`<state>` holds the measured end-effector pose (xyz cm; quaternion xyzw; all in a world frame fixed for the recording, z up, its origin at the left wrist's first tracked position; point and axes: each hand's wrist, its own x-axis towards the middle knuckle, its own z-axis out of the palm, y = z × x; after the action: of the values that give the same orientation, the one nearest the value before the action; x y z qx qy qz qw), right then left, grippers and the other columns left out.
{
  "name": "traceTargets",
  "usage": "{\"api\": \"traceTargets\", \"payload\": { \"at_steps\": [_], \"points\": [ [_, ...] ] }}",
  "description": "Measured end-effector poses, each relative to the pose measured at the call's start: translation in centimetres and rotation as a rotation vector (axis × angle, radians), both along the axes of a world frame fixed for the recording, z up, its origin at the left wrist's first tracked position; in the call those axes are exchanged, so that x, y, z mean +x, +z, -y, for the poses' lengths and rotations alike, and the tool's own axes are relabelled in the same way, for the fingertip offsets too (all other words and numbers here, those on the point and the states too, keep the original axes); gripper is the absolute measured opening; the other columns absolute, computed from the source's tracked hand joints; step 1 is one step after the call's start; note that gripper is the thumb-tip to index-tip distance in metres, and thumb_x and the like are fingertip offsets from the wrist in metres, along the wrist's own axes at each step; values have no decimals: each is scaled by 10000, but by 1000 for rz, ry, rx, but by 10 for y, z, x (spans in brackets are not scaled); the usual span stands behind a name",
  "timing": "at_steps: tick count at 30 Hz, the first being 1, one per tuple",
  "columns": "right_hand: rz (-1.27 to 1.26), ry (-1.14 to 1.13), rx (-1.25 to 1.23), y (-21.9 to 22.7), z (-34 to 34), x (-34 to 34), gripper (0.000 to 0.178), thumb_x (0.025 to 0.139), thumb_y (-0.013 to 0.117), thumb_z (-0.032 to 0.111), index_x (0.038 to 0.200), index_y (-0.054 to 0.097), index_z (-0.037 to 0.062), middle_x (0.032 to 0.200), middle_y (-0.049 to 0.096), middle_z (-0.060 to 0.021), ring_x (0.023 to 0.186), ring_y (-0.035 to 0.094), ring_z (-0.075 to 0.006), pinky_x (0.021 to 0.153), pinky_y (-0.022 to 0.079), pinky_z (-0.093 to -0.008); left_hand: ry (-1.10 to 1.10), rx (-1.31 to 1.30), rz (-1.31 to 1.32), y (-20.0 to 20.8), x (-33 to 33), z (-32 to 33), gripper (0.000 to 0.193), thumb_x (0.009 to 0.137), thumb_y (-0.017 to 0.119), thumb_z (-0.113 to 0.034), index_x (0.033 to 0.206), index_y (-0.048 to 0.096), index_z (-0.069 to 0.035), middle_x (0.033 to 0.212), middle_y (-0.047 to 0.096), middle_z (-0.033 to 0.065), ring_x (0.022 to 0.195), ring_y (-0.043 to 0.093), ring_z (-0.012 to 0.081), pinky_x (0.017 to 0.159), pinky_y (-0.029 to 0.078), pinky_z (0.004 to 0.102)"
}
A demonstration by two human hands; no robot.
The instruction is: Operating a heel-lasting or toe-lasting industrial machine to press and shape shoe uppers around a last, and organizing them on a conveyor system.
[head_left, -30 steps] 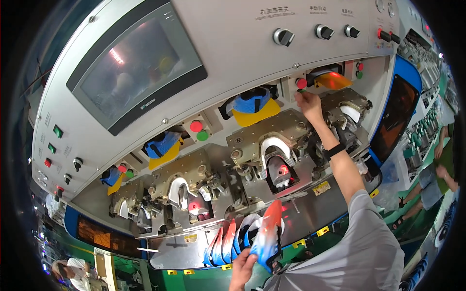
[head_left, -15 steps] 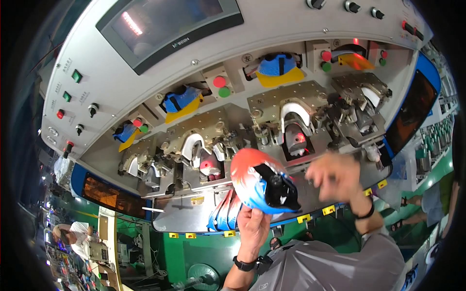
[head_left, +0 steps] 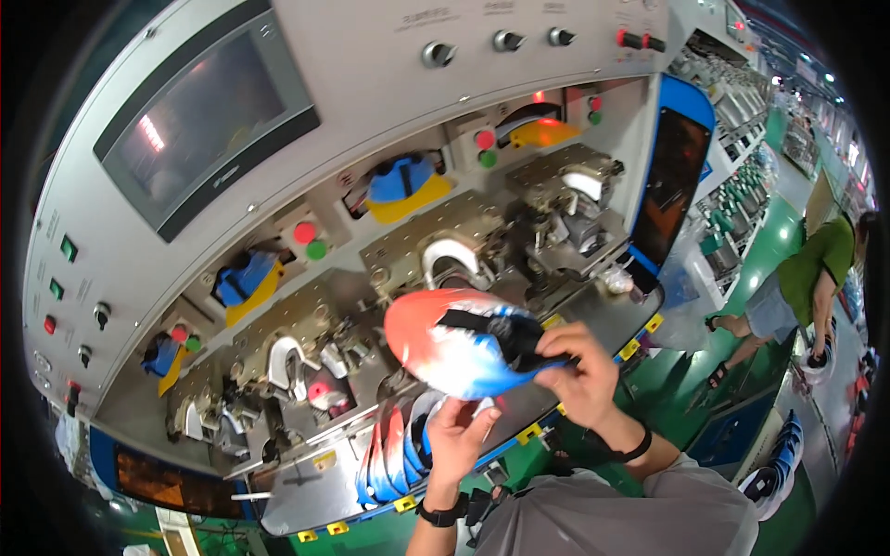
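A shoe upper [head_left: 436,347], red at the toe, white in the middle and blue along the side, with a black opening, is raised in front of the machine. My right hand [head_left: 584,375] pinches the black collar at its heel end, thumb against curled fingers. Below the upper's lower edge, my left hand [head_left: 454,440] has its thumb up and grips the edge; some of its fingers are hidden. Just left of that hand, several more red and blue shoe uppers [head_left: 394,459] lean together on the machine's metal front ledge [head_left: 306,500].
Behind the upper stand metal clamping stations with curved white pads [head_left: 450,255]. Red and green push buttons [head_left: 306,233] sit above them, beside blue and yellow pieces [head_left: 408,185]. A dark screen [head_left: 199,116] is at upper left. Another person [head_left: 807,278] bends over at the far right.
My right hand has come in from the right and taken hold of the collar. The upper has turned more level, toe left. The whole view has swung right.
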<state>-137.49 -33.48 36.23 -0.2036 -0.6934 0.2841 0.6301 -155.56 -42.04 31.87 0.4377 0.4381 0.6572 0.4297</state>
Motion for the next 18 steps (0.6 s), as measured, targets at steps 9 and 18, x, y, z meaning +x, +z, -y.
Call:
{"api": "traceTargets", "payload": {
  "at_steps": [9, 18],
  "points": [
    [242, -409, 274, 78, -217, 125, 252, 776, 680, 7, 1006, 579, 23, 1009, 587, -104, 920, 567, -261, 781, 464, -322, -78, -131, -1324, -126, -27, 14, 413, 654, 798, -116, 1010, 625, 1, 1072, 639, 163, 1059, 590, 354, 924, 462, 439],
    [434, -369, 406, 91, -473, 114, 286, 793, 700, 130, 1041, 603, 24, 1104, 630, -178, 1078, 573, -373, 923, 450, -437, 16, -460, -1758, -205, -27, 41, 312, 766, 637, -134, 1051, 606, -11, 1119, 595, 141, 1168, 512, 335, 1041, 322, 553]
  ]
}}
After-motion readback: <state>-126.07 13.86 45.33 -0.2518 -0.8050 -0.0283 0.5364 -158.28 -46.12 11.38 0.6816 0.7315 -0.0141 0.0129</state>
